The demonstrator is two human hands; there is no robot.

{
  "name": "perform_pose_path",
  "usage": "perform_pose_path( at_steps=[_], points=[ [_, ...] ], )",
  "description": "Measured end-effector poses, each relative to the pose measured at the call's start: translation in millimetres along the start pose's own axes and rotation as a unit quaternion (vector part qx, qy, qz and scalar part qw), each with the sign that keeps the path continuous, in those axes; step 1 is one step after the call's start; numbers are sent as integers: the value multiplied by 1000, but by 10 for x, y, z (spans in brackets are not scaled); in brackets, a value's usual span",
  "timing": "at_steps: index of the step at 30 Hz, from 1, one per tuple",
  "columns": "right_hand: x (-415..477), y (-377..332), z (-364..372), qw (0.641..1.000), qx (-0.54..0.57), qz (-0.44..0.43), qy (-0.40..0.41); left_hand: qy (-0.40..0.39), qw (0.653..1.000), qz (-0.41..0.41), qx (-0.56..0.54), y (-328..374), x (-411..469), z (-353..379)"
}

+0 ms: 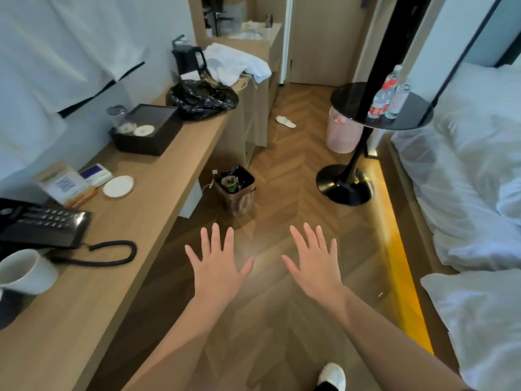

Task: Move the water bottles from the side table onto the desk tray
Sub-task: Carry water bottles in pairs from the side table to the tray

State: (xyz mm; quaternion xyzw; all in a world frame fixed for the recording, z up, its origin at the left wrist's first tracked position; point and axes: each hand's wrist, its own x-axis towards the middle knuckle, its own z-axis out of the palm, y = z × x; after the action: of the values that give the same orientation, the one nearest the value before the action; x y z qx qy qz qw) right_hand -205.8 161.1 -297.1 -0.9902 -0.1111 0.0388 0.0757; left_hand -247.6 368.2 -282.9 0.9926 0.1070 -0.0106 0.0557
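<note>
Two clear water bottles stand upright on the round black side table [358, 98] at the right, next to the bed. The taller bottle [384, 94] has a red label; the shorter bottle [398, 101] stands just right of it. A black tray [158, 136] sits on the long wooden desk [118, 258] at the left, holding a glass and two white discs. My left hand [217, 266] and my right hand [314, 263] hover over the floor, palms down, fingers spread, holding nothing, well short of table and tray.
On the desk: a black telephone [42, 224], a white mug [24, 270], a white coaster [118, 186], a black plastic bag [201, 98], a kettle [187, 60], white cloth. On the floor: a bin [235, 190], a pink bin [342, 131], a slipper [285, 121]. The bed [465, 179] lines the right side.
</note>
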Motion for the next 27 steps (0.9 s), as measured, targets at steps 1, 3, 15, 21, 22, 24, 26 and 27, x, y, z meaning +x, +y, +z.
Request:
perform_pose_path(
  at_steps=[1, 3, 15, 21, 22, 24, 26, 27],
  points=[
    [82, 133, -9, 1000, -4, 1, -3, -1, 1000, -1, -10, 141, 83, 23],
    [269, 401, -44, 1000, -11, -2, -9, 0, 999, -10, -36, 443, 250, 64],
    [1175, 2159, -563, 999, -25, -27, 16, 31, 993, -64, -93, 2259, 960, 146],
    [1448, 2769, -661, 1000, -4, -11, 23, 34, 994, -40, -91, 2845, 1347, 141],
    [1506, 2861, -681, 1000, -3, -7, 23, 32, 995, -36, -89, 2931, 1421, 143],
    [1633, 3033, -715, 1000, 4, 6, 26, 27, 995, -30, -86, 3090, 1570, 160],
    [1782, 3202, -741, 999, 11, 17, 30, 22, 996, -25, -83, 3244, 1737, 188],
    [1867, 3289, -750, 999, 13, 20, 34, 19, 996, -23, -82, 3323, 1834, 204]
  ],
)
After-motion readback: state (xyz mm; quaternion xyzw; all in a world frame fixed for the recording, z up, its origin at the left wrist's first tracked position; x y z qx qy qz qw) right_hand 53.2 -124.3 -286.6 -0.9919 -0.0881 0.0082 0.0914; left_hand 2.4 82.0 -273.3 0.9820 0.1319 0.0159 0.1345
